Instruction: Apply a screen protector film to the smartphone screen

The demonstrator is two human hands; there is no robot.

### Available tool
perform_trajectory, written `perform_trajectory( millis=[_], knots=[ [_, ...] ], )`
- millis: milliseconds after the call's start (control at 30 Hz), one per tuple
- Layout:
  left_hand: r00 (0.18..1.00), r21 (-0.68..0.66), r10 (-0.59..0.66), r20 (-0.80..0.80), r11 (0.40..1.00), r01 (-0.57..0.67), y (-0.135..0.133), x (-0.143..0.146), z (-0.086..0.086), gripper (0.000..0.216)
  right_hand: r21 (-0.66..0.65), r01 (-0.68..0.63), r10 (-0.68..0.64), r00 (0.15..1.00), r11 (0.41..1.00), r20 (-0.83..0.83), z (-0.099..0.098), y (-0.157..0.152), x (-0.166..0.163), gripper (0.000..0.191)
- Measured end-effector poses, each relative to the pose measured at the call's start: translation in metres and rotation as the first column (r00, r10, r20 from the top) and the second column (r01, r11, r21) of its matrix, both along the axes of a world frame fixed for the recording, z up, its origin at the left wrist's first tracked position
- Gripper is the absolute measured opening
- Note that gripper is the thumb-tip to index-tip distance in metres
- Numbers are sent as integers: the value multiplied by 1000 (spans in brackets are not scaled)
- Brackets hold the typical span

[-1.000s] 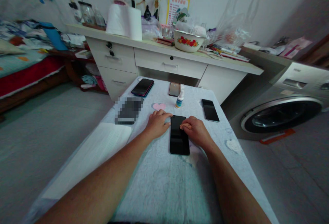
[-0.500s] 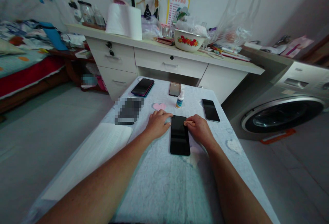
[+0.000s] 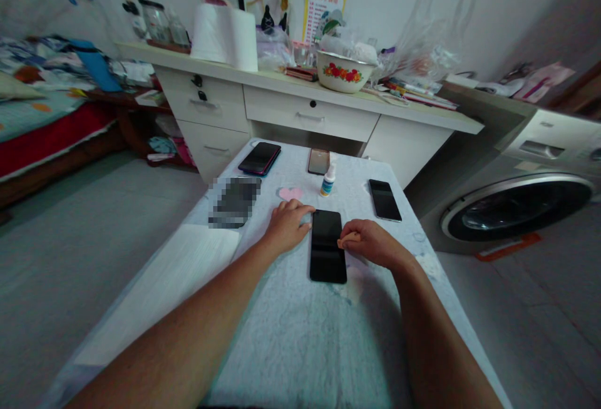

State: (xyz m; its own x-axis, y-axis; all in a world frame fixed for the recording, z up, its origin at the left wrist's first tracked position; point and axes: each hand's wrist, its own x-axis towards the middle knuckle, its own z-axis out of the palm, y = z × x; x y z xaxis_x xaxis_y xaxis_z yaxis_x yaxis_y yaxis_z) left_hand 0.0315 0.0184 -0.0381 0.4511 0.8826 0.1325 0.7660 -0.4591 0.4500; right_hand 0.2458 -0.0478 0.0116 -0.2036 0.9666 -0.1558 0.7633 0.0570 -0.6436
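A: Where is the black smartphone?

B: Flat on the grey-blue tablecloth, between the two hands, which are apart.

A: Why is the left hand there?

B: Its parted thumb and index finger rest at the phone's upper left edge, probably to stop it sliding.

A: And the right hand?

B: At the phone's right edge, pinching an orange-tan piece, perhaps held short so the fingertips can guide it.

A: What is that piece made of?

B: I can't tell; the fingers cover much of it, and whether it touches the screen is unclear.

A: Beyond the phone?

B: A white spray bottle, upright, likely placed within easy reach. Left of it, a dark slab is lost in pixel blocks. Both forearms run out of view.
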Motion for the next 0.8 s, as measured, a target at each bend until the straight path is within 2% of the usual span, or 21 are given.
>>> perform_trajectory(
  millis=[100,233,333,533,800],
  knots=[
    [1000,8,-2,-1,1000,2,0,0,-1,41,-110,-61,54,996,992,-66,3,-3,3,10],
    [1000,17,-7,6,1000,7,0,0,-1,40,-282,-148,83,970,948,-230,3,-6,8,8],
    [1000,12,-3,2,1000,3,0,0,-1,40,-327,-173,81,958,929,-275,1,-8,11,9],
    [1000,1,-7,6,1000,7,0,0,1,40,-245,-105,40,966,964,-256,-5,-4,12,8],
    [1000,-10,-2,7,1000,2,0,0,1,40,-74,26,-34,993,997,-112,-10,3,11,11]
  ],
)
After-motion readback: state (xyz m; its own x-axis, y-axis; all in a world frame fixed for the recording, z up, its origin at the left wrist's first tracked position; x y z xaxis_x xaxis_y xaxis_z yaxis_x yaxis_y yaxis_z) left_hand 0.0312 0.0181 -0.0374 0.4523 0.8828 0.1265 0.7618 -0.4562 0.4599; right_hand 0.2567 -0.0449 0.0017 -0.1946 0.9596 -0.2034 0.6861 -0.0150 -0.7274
